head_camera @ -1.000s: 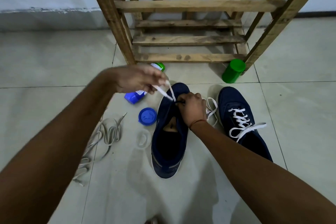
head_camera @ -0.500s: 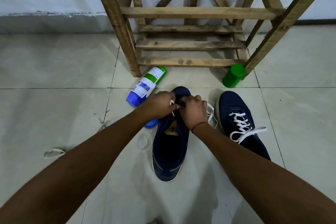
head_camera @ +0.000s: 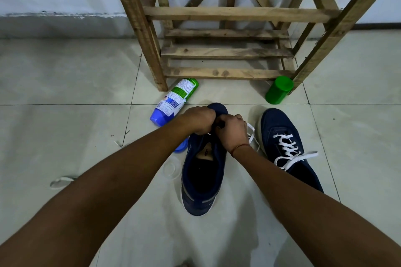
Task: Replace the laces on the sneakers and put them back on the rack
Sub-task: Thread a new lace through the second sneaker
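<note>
Both hands are bunched at the front eyelets of the unlaced sneaker (head_camera: 202, 180), centre frame. The right hand (head_camera: 233, 134) has fingers curled and its thumb and fingertips are nipping a dark bit of the upper. The left hand (head_camera: 198, 120) is curled tight right against it; can't tell what it's pinching, only a sliver of white shows underneath. The white lace (head_camera: 251, 134) loops out from under the right hand onto the floor, between the two shoes. There's a red thread (head_camera: 239, 147) on the right wrist.

The unlaced sneaker sits on the tiled floor (head_camera: 65, 125) with its toe pointing to the top of the frame and its tongue area open. The laced sneaker (head_camera: 280, 123) is just right of it, with its bow ends loose. The wooden rack (head_camera: 227, 13) is at top centre with bare slats — both shoes are on the floor in front of it.

Clutter:
- A blue/green spray can (head_camera: 173, 102) lies on its side left of the toe.
- A green cap (head_camera: 278, 90) stands by the rack's right leg.
- A blue cap (head_camera: 182, 147) is half hidden by the left forearm.
- A clear ring (head_camera: 172, 168) lies beside the shoe.
- A loose lace piece (head_camera: 61, 181) is at lower left.
</note>
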